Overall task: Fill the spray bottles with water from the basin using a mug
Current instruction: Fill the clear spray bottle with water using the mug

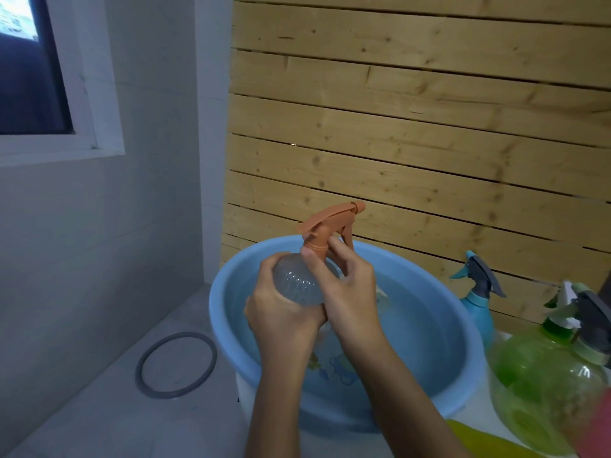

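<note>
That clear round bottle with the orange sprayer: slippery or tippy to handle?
The clear ribbed round plastic bottle seems empty, so probably light. Its orange trigger head stands tall, so it may tip. Ribs should help grip.

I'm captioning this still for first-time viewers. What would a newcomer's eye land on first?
The clear spray bottle with its orange trigger head, held at centre over the water-filled blue basin: the left hand grips its round body, the right hand pinches the head's collar. Next, the teal spray bottle and green spray bottles crowd the right edge, before a pale wooden slat wall.
</note>
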